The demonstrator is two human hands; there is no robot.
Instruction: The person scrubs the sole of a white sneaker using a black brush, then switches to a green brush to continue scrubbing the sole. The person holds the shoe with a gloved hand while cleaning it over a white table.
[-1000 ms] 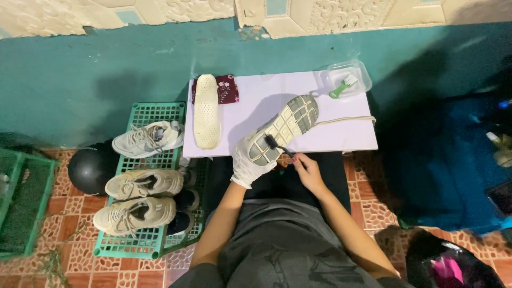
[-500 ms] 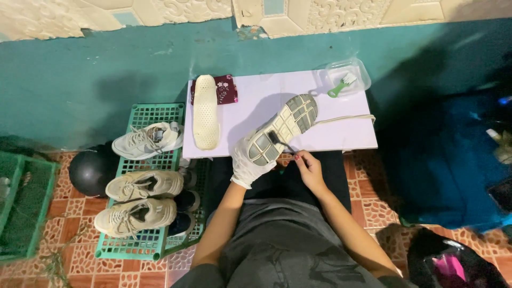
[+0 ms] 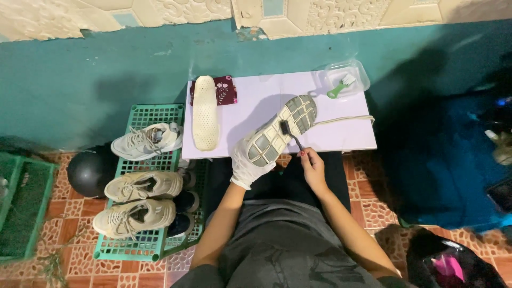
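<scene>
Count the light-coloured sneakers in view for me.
4: one sneaker sole-up in the left hand on the table, three on the green rack. Dark shoes beneath may hide more.

Teal wall, tiled floor, low lilac table

At 12 o'clock a teal wall (image 3: 96,69) rises under cream embossed tiles (image 3: 176,9); the pale lilac table (image 3: 250,93) stands against it, terracotta patterned floor tiles (image 3: 373,205) spread below, and deep shadow falls at 3 o'clock.

A ridged rubber sole is shown on the shoe (image 3: 277,133); a matt white cloth glove (image 3: 246,165) is worn; the table (image 3: 250,101) is smooth and matt.
</scene>
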